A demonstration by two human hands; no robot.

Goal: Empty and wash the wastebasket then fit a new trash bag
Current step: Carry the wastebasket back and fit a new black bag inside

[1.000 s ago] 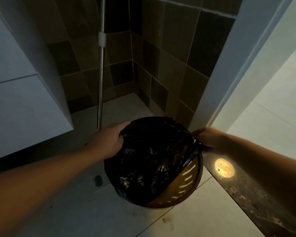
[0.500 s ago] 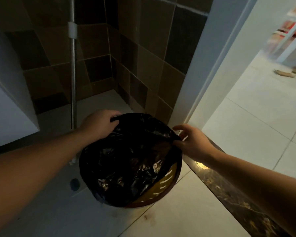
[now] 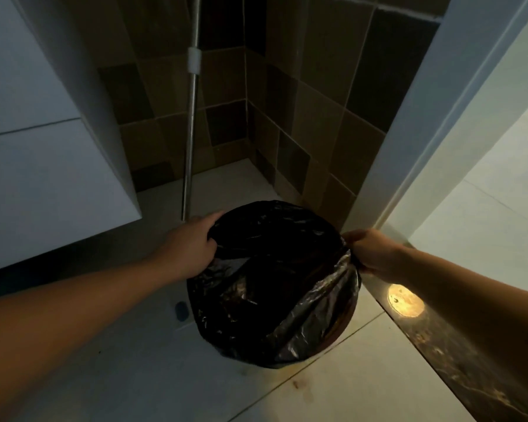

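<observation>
One white cabinet [image 3: 43, 184] is being seen at far left, hanging over the floor [image 3: 333, 385]. One metal pole [image 3: 191, 123] is standing upright against the brown tiled wall [image 3: 302, 117] just behind the left hand. One small dark spot [image 3: 181, 310] is being seen on the floor beside the bin. The left hand [image 3: 192, 248] is being curled over the bag's left edge, fingers gripping the plastic. One black trash bag [image 3: 265, 269] is being stretched across the mouth of one round wastebasket [image 3: 337, 336], which is sitting on the floor between the two hands; only a sliver of its brown rim is showing at lower right. The right hand [image 3: 375, 252] is pinching the bag's right edge, bunching it. One white door frame [image 3: 409, 132] is standing behind it. One round light reflection [image 3: 406, 300] is glowing on one dark marble threshold [image 3: 457, 370].
</observation>
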